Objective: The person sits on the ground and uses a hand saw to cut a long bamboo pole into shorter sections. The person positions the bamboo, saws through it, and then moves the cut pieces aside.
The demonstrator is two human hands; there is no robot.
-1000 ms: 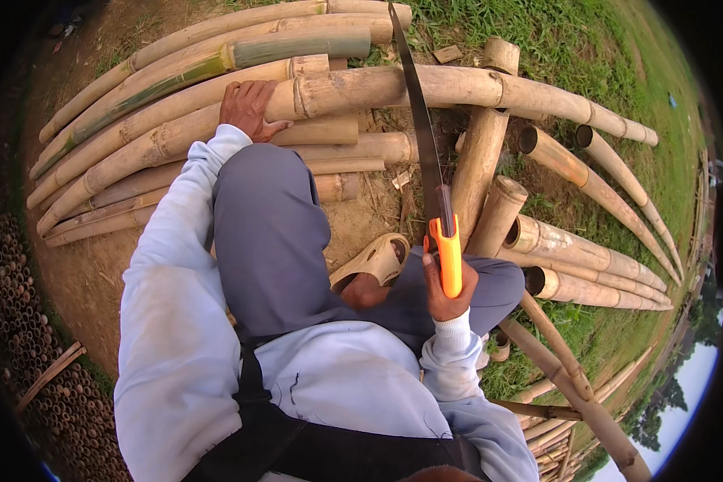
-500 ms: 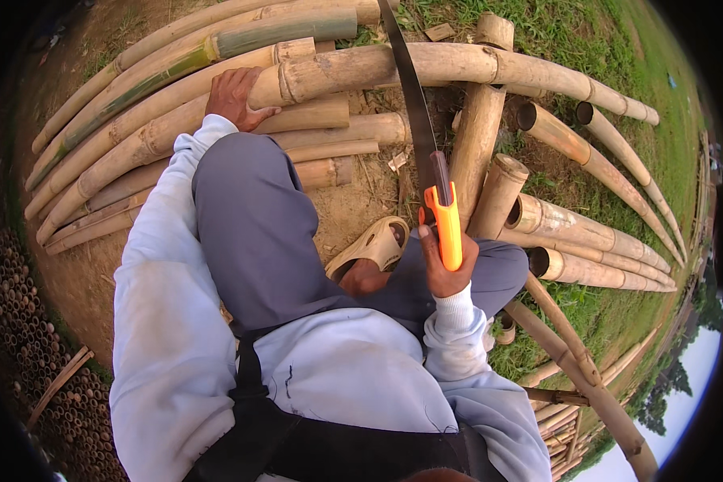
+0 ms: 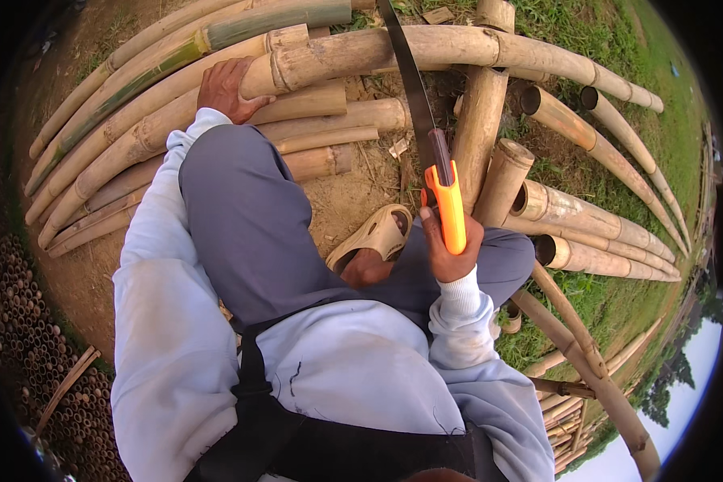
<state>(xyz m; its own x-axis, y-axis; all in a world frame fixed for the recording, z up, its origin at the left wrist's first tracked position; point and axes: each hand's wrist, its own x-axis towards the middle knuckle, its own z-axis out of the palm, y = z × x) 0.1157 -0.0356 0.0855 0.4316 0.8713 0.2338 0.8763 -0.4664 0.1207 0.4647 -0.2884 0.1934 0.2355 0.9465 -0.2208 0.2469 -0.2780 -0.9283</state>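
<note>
My right hand (image 3: 451,243) is closed around the orange handle of a handsaw (image 3: 452,210). Its long dark blade points away from me and lies across a thick tan bamboo pole (image 3: 337,60). To the left, my left hand (image 3: 230,90) grips that same pole, thumb on the near side and fingers over the top. Under the pole, right of the blade, an upright bamboo post (image 3: 480,132) supports it. A shorter cut bamboo post (image 3: 504,181) stands beside that one. Where the blade's teeth meet the pole, any cut is too small to make out.
Several bamboo poles (image 3: 136,96) lie side by side at the left, one partly green. More hollow poles (image 3: 594,217) stretch over grass at the right. A stack of cut bamboo ends (image 3: 32,337) fills the lower left. My sandalled foot (image 3: 369,249) is on bare soil.
The pole, posts and saw sit slightly differently in the picture as the view shifts a little. Both hands keep their holds; the blade still crosses the pole.
</note>
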